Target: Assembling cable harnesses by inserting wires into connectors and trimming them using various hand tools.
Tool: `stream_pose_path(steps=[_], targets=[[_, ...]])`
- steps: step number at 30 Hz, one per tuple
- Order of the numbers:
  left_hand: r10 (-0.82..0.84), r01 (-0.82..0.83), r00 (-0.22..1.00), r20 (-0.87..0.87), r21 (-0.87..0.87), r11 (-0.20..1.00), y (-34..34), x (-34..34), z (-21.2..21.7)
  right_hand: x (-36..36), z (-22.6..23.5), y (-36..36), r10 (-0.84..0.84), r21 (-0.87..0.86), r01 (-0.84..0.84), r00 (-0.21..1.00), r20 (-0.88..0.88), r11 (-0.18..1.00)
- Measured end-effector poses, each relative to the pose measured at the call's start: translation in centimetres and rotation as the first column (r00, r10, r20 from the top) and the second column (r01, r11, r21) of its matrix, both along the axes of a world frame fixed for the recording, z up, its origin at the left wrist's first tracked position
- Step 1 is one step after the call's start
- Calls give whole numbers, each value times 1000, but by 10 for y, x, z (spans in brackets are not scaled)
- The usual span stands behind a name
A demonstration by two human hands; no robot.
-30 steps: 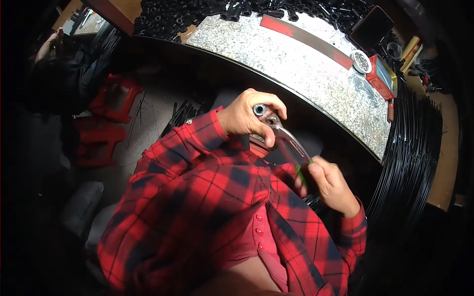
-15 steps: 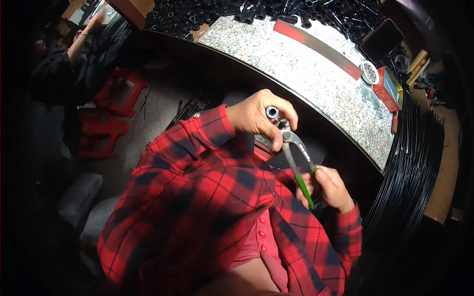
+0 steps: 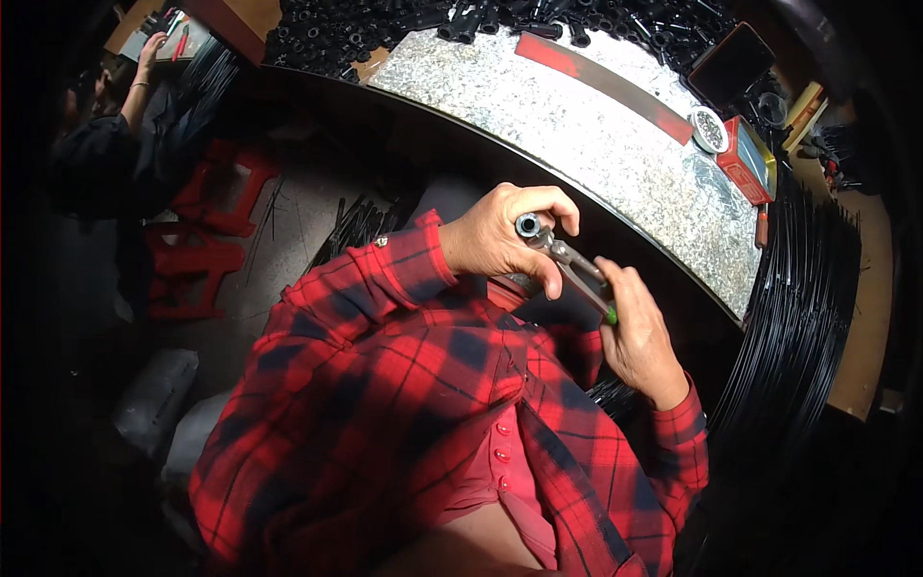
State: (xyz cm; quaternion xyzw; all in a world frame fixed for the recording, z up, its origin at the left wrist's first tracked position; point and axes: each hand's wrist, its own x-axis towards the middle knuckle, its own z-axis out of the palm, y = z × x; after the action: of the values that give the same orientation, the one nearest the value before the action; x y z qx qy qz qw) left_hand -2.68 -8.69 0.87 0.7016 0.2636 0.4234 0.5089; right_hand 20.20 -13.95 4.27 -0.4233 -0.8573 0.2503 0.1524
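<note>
My left hand (image 3: 495, 231) is curled round a small cylindrical piece (image 3: 528, 225), whose round metallic end with a dark hole points up between thumb and fingers. Right beside that piece sits the head of a pair of pincers (image 3: 575, 272), a grey metal tool with green handle grips. My right hand (image 3: 639, 341) is wrapped over the handles, and only a bit of green shows by the palm. The fingers mostly hide how the handles stand. Both hands are in front of my chest, short of the table's near edge.
A speckled worktable (image 3: 461, 87) carries a red-and-grey flat bar (image 3: 601, 85), a heap of black parts (image 3: 365, 34), a white round tub (image 3: 710, 130), a red box (image 3: 745, 163) and a phone (image 3: 731, 65). Black rods (image 3: 793, 308) hang at right. Red stools (image 3: 197, 274) and a co-worker's arm (image 3: 139, 91) are left.
My right hand has moved up toward the left hand, and the pincers' handles have swung to the right and come higher. My left hand still holds the cylindrical piece.
</note>
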Motion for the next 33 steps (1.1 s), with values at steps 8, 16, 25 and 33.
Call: stream_pose_path(steps=[8, 16, 25, 33], targets=[[84, -79, 995, 54, -88, 993, -9, 0, -5, -5, -13, -4, -86, -269, 64, 994, -71, 961], [116, -99, 989, 96, -166, 981, -13, 1, -5, -9, -9, 3, -32, -229, 5, 993, -111, 973], [115, -103, 990, 85, -136, 985, -13, 1, -6, -10, -6, 5, -20, -235, -3, 995, -93, 972], [158, -152, 986, 48, -105, 983, -15, 5, -7, -7, -8, 5, -130, -227, 127, 992, 2, 966]])
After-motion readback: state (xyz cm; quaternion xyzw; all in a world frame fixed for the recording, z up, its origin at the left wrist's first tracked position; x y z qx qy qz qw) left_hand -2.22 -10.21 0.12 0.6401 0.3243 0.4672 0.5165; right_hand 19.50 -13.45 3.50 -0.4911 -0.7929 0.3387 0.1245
